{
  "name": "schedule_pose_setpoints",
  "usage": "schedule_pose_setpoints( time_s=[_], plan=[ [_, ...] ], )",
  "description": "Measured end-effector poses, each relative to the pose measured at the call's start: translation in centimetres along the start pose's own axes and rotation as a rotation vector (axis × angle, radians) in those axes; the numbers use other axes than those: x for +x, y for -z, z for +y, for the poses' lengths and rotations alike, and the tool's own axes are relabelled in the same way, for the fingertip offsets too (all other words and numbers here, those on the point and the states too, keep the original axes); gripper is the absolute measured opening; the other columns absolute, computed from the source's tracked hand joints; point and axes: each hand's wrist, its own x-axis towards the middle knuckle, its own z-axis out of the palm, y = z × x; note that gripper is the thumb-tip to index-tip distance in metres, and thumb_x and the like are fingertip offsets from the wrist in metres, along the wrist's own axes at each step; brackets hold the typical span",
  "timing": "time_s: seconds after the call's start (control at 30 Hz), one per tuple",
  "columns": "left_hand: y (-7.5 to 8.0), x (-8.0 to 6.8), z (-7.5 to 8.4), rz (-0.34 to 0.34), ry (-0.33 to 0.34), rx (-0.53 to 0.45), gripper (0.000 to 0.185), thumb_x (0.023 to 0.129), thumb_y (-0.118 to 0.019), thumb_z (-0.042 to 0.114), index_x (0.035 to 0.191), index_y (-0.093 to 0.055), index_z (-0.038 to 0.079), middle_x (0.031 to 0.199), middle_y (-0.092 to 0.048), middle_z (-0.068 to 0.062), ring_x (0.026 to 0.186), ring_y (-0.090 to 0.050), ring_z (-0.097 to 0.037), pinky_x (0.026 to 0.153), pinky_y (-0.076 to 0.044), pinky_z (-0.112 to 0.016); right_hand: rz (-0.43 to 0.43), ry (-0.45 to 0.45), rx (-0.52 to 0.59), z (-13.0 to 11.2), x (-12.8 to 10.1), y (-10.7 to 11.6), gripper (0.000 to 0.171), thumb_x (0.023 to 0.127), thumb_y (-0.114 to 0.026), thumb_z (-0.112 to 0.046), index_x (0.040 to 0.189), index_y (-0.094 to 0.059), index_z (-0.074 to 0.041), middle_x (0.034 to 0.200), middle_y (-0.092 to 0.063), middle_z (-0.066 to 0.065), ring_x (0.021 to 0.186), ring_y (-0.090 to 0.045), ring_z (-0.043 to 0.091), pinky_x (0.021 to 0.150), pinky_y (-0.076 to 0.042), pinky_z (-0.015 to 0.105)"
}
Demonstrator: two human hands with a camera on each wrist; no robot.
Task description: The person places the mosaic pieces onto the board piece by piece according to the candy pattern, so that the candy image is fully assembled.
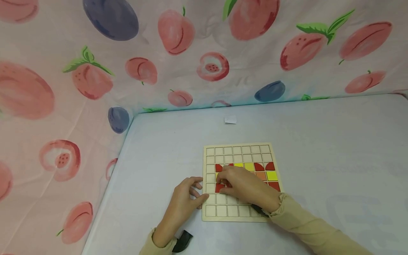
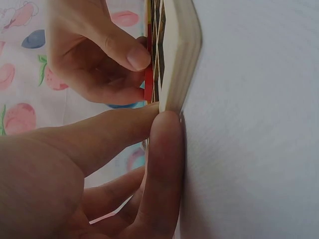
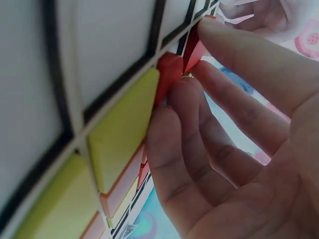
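A pale wooden grid board (image 1: 211, 210) lies on the white table, with red, yellow and orange tiles filling a block of its middle rows. My left hand (image 1: 185, 198) holds its left edge. In the left wrist view the thumb rests on top of the board (image 2: 180, 64), and a finger lies against its side. My right hand (image 1: 243, 182) reaches over the tiles from the right. Its thumb and index finger pinch a red tile (image 3: 193, 47) at the left end of the lowest tile row, beside a second red piece (image 3: 169, 69). The palm hides several middle tiles.
A small white paper slip (image 1: 230, 119) lies behind the board. Fruit-printed cloth (image 1: 178, 71) hangs along the back and left sides of the table. Dark wrist devices (image 1: 182, 241) show at both sleeves.
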Motion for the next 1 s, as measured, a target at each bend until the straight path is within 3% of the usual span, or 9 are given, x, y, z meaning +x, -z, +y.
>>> schedule_pose_setpoints(
  time_s=[0.63,0.8,1.0],
  plan=[
    [0.0,0.0,0.0,-0.014,0.011,-0.003,0.048,0.081,-0.080,0.005,0.125,-0.061,0.000,0.101,-0.060,-0.006,0.078,-0.060,-0.013,0.055,-0.057,-0.020,0.006,0.033,-0.047,-0.1,-0.1,0.0,0.016,0.083,-0.080,-0.014,0.096,-0.072,-0.009,0.089,-0.060,-0.003,0.075,-0.051,0.009,0.068,-0.050,0.024],
    [0.1,-0.1,0.0,-0.010,-0.001,-0.007,0.045,0.085,-0.076,0.004,0.126,-0.058,-0.002,0.100,-0.060,-0.007,0.073,-0.061,-0.011,0.051,-0.057,-0.021,0.052,0.072,-0.044,-0.1,-0.4,0.3,0.014,0.087,-0.077,-0.016,0.099,-0.072,-0.010,0.094,-0.062,-0.002,0.076,-0.054,0.009,0.070,-0.053,0.023],
    [0.8,0.1,0.9,0.077,-0.094,0.161,0.031,0.087,-0.076,0.008,0.115,-0.062,0.006,0.096,-0.064,-0.001,0.077,-0.060,-0.008,0.062,-0.056,-0.019,0.189,0.098,-0.119,0.1,-1.4,1.6,0.017,0.088,-0.075,-0.020,0.104,-0.073,-0.013,0.102,-0.065,-0.003,0.088,-0.060,0.010,0.077,-0.058,0.026]
  ],
)
